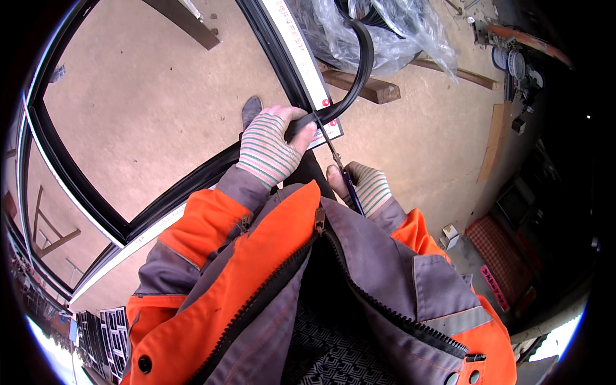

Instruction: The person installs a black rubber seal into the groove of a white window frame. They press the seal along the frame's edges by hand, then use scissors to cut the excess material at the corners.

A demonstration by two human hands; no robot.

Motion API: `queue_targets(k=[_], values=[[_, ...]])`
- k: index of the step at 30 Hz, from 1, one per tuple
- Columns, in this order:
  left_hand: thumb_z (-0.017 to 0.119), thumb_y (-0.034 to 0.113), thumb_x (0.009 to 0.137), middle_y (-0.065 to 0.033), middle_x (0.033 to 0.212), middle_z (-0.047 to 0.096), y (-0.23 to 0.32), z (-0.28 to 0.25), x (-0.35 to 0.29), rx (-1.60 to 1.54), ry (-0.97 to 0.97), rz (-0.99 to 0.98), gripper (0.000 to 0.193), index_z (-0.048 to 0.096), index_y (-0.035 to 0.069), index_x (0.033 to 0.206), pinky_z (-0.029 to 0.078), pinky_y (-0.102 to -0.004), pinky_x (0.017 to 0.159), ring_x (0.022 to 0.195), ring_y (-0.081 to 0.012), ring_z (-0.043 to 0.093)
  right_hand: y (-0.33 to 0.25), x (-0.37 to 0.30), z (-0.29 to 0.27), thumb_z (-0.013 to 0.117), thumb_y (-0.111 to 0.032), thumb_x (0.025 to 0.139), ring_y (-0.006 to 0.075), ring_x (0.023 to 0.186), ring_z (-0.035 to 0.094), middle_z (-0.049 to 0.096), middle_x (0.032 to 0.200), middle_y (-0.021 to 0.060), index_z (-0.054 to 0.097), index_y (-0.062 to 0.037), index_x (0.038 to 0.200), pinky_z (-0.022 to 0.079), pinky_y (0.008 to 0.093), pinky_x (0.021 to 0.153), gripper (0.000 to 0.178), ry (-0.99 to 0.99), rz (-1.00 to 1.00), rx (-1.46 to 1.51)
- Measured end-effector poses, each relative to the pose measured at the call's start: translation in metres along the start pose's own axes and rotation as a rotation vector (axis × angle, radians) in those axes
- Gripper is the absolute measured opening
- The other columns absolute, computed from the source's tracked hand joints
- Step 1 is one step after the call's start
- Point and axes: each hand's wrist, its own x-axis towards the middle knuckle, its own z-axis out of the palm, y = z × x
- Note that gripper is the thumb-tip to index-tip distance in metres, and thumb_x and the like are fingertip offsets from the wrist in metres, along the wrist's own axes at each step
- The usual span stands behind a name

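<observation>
My left hand (271, 149), in a striped knit glove, is closed on a black rubber sealing strip (364, 67) at the corner of a large black window frame (192, 186). The strip curves away from the fingers, up and to the right. My right hand (371, 185), gloved the same way, grips the dark blue handles of a pair of scissors (335, 153). Their slim metal blades reach up to the strip just beside my left fingertips and lie across it. Whether the blades are through the rubber I cannot tell.
Clear plastic wrapping (410, 32) with more black strip lies beyond the frame. Wooden beams (378, 91) rest on the floor near it. White printed film (292, 38) covers the frame's outer edge. At the far right are a red checked mat (500, 250) and a small white box (450, 235).
</observation>
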Motion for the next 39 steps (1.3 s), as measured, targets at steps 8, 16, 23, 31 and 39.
queue_targets(k=[8, 16, 23, 31, 39], values=[[0.078, 0.033, 0.093, -0.02, 0.102, 0.073, 0.007, -0.002, -0.003, 0.024, -0.015, -0.111, 0.035, 0.075, 0.001, 0.107, 0.054, -0.0458, 0.098, 0.1, -0.0371, 0.071, -0.017, -0.004, -0.009, 0.067, -0.068, 0.093, 0.0394, 0.073, 0.07, 0.067, 0.073, 0.025, 0.07, 0.0023, 0.086, 0.054, 0.0453, 0.07, 0.071, -0.03, 0.026, -0.109], [0.077, 0.034, 0.094, -0.0188, 0.103, 0.072, 0.0, 0.003, -0.006, 0.08, 0.019, -0.04, 0.035, 0.076, 0.004, 0.112, 0.054, -0.0461, 0.094, 0.103, -0.0384, 0.069, -0.009, 0.003, -0.01, 0.064, -0.072, 0.092, 0.042, 0.081, 0.072, 0.07, 0.081, 0.027, 0.072, 0.0033, 0.093, 0.055, 0.0457, 0.077, 0.076, -0.043, 0.03, -0.104], [0.078, 0.034, 0.092, -0.0183, 0.102, 0.072, 0.0, 0.001, -0.009, 0.069, 0.022, -0.033, 0.037, 0.075, 0.004, 0.113, 0.054, -0.0461, 0.092, 0.101, -0.0386, 0.068, -0.021, 0.01, -0.018, 0.058, -0.078, 0.09, 0.045, 0.099, 0.073, 0.073, 0.096, 0.0302, 0.072, 0.0043, 0.107, 0.055, 0.0465, 0.09, 0.085, -0.088, 0.071, -0.206], [0.079, 0.033, 0.09, -0.0175, 0.1, 0.071, 0.003, 0.001, -0.011, 0.051, 0.073, -0.032, 0.037, 0.075, 0.004, 0.113, 0.054, -0.0463, 0.09, 0.1, -0.0386, 0.068, -0.026, 0.026, -0.017, 0.058, -0.077, 0.091, 0.0445, 0.1, 0.073, 0.073, 0.098, 0.0303, 0.072, 0.0042, 0.108, 0.055, 0.0462, 0.09, 0.084, -0.089, 0.064, -0.264], [0.079, 0.03, 0.091, -0.0186, 0.106, 0.071, 0.009, 0.001, -0.008, 0.059, 0.151, -0.031, 0.035, 0.074, 0.003, 0.114, 0.054, -0.0463, 0.092, 0.103, -0.0385, 0.067, -0.016, 0.03, -0.01, 0.058, -0.075, 0.091, 0.0441, 0.094, 0.074, 0.073, 0.092, 0.03, 0.074, 0.0051, 0.103, 0.056, 0.046, 0.086, 0.083, -0.066, 0.026, -0.173]])
